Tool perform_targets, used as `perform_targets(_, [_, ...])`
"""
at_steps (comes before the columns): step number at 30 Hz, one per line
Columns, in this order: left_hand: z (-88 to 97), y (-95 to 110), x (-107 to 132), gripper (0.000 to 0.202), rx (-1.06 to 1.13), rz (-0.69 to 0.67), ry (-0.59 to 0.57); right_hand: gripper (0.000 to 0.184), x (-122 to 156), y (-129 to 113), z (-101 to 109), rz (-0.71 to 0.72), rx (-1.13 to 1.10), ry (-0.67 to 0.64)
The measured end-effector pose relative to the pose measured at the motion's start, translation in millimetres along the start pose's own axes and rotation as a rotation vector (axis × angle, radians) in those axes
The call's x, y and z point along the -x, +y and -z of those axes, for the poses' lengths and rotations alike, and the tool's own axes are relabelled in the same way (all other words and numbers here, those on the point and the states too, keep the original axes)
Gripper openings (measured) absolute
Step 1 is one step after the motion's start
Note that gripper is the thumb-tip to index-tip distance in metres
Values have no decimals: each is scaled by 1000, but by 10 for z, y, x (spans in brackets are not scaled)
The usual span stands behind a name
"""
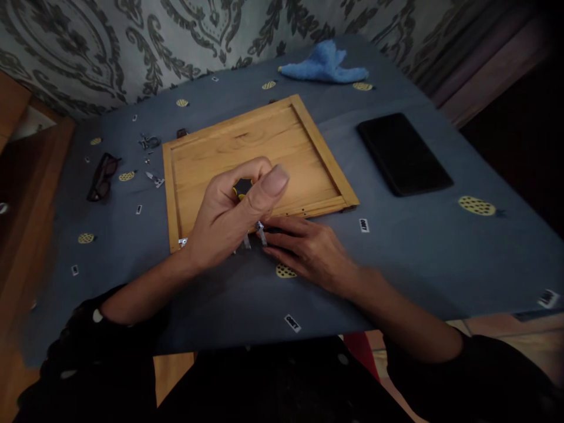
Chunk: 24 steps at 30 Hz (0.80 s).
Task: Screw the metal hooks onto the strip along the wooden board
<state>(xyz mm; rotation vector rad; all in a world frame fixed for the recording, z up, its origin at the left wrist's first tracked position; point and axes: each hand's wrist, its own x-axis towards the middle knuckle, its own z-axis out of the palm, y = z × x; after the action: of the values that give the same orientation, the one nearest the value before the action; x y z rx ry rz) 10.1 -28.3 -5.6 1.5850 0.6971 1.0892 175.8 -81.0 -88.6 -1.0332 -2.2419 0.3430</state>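
In the head view, the left hand [233,205] is wrapped around a black-and-yellow handle [242,187] over the wooden panel [242,150], midway between the counter's [396,264] front and back edges. The right hand [312,252] meets a metal piece [261,234]; its grip I cannot tell.

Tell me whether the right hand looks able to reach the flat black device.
Probably yes: no object visibly stands between the right hand and the flat black device, though the hand is busy at the near edge of the wooden panel.
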Motion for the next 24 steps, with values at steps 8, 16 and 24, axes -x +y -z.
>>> perform_targets(8, [-24,11,-9,31,79,-47,8,22,-23,5,1,38,3,39])
perform_targets(16, [-86,-63,-142,62,156,-53,11,22,-2,14,-10,21,-18,28])
perform_targets(24, [-62,-50,-72,54,133,-35,4,22,2,8,-17,-1,-27,13])
